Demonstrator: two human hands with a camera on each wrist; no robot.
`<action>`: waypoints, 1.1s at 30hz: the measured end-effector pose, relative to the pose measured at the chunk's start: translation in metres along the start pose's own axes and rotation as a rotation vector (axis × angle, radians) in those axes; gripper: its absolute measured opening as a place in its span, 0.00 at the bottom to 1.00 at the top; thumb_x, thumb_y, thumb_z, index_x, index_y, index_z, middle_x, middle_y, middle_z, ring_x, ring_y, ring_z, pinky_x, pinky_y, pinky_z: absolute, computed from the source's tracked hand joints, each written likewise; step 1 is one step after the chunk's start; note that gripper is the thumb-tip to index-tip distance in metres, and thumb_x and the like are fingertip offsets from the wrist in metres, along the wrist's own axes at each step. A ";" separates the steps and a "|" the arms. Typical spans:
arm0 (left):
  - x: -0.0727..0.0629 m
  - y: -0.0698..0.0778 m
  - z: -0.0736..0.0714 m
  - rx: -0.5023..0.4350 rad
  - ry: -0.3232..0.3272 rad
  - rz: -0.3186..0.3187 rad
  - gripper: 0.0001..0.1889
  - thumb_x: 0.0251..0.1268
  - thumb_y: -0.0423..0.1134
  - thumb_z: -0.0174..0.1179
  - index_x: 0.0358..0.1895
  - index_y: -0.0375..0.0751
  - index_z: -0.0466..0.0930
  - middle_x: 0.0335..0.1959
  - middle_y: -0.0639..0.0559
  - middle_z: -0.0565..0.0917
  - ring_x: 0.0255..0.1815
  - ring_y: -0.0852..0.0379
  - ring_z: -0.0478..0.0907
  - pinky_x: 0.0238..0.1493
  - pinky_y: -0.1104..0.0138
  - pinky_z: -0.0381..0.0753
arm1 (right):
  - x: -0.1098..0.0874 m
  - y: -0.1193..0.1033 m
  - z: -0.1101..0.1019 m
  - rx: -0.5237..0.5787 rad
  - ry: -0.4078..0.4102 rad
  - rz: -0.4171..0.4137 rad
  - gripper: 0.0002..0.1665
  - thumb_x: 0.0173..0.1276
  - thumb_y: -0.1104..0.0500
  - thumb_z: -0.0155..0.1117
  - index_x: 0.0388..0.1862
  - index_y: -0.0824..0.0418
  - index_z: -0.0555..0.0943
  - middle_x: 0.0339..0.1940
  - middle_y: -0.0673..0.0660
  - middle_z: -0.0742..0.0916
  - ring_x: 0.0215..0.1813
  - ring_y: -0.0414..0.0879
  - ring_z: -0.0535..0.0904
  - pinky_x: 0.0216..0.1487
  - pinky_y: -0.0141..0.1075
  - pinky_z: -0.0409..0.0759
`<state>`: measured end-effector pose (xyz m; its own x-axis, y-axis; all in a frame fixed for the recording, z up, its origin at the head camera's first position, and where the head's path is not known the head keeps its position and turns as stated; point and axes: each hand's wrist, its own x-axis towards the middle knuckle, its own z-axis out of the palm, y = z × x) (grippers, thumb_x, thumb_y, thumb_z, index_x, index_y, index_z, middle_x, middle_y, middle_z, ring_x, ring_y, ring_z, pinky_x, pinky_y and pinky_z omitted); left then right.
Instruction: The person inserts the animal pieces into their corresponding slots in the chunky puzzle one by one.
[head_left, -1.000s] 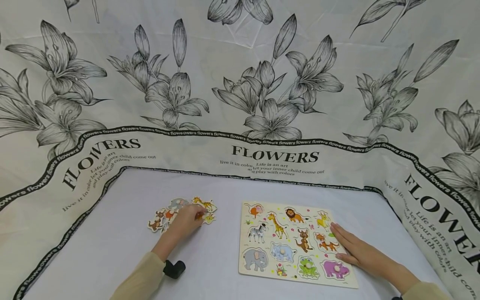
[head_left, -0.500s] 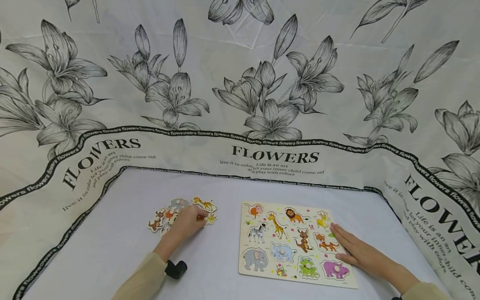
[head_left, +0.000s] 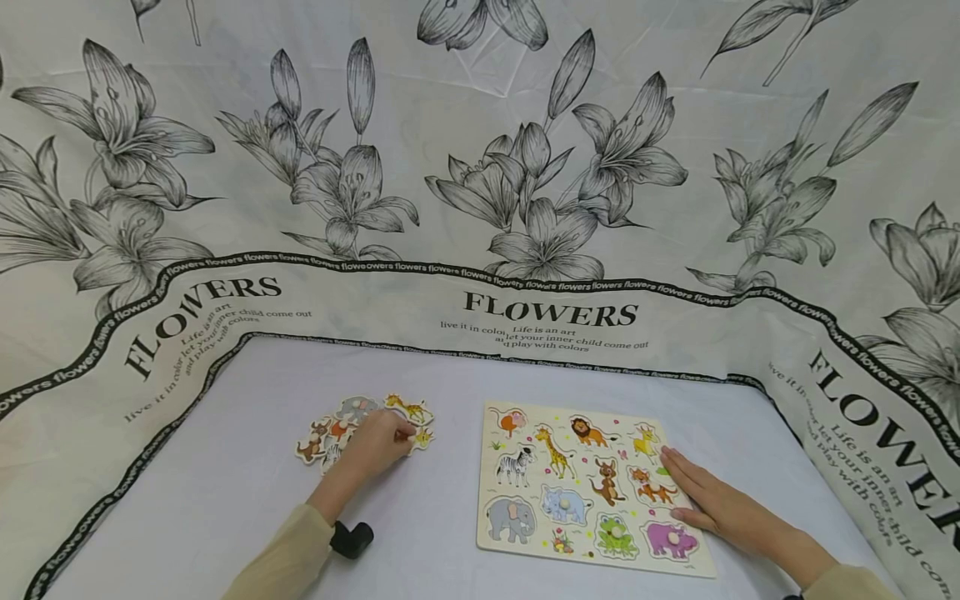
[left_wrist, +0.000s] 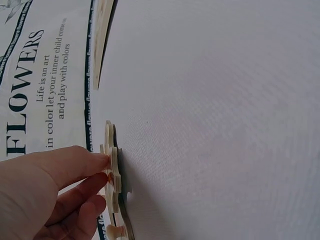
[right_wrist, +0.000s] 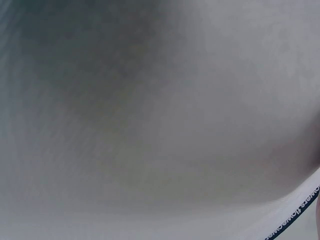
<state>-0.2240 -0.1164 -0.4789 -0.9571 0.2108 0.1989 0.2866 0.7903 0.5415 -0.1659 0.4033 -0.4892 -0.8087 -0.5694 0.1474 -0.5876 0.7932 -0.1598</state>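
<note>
A flat, wavy-edged wooden piece (left_wrist: 117, 172) is gripped between the thumb and fingers of the left hand (head_left: 375, 446); its print is largely hidden. It is held at the left of the white cloth (head_left: 435, 517), among loose animal cutouts, with a yellow giraffe piece (head_left: 410, 408) on the far side and a brown kangaroo piece (head_left: 311, 440) to the left. At the right, a pale rectangular wooden board (head_left: 517, 550) is touched along its right edge by the right hand (head_left: 712, 504), fingers extended, nothing grasped. Blue rhinoceros (head_left: 555, 508), green frog (head_left: 617, 546) and purple hippopotamus (head_left: 660, 537) pieces are seated in it.
</note>
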 end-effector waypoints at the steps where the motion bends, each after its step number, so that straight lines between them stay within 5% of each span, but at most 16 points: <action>1: 0.000 0.000 0.000 0.010 0.004 0.003 0.07 0.51 0.28 0.66 0.35 0.37 0.88 0.31 0.50 0.87 0.31 0.60 0.78 0.35 0.66 0.78 | 0.000 0.000 0.000 0.003 0.002 0.003 0.43 0.68 0.48 0.60 0.75 0.66 0.56 0.75 0.64 0.64 0.71 0.15 0.31 0.63 0.08 0.34; 16: -0.003 0.005 0.005 0.044 0.045 0.056 0.06 0.41 0.32 0.70 0.27 0.41 0.88 0.24 0.54 0.86 0.25 0.65 0.74 0.28 0.72 0.74 | 0.000 0.000 0.001 0.022 -0.019 0.034 0.43 0.69 0.47 0.59 0.75 0.64 0.56 0.76 0.62 0.63 0.71 0.14 0.31 0.61 0.07 0.33; 33: -0.007 0.001 0.011 -0.153 0.022 -0.075 0.06 0.46 0.32 0.71 0.31 0.42 0.88 0.24 0.56 0.83 0.25 0.65 0.72 0.27 0.73 0.72 | -0.001 0.001 0.001 0.035 -0.026 0.042 0.43 0.69 0.47 0.58 0.76 0.63 0.55 0.76 0.64 0.63 0.71 0.14 0.31 0.61 0.07 0.33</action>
<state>-0.2173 -0.1109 -0.4891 -0.9753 0.1410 0.1700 0.2194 0.7059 0.6734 -0.1659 0.4037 -0.4908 -0.8330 -0.5413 0.1148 -0.5531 0.8089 -0.1993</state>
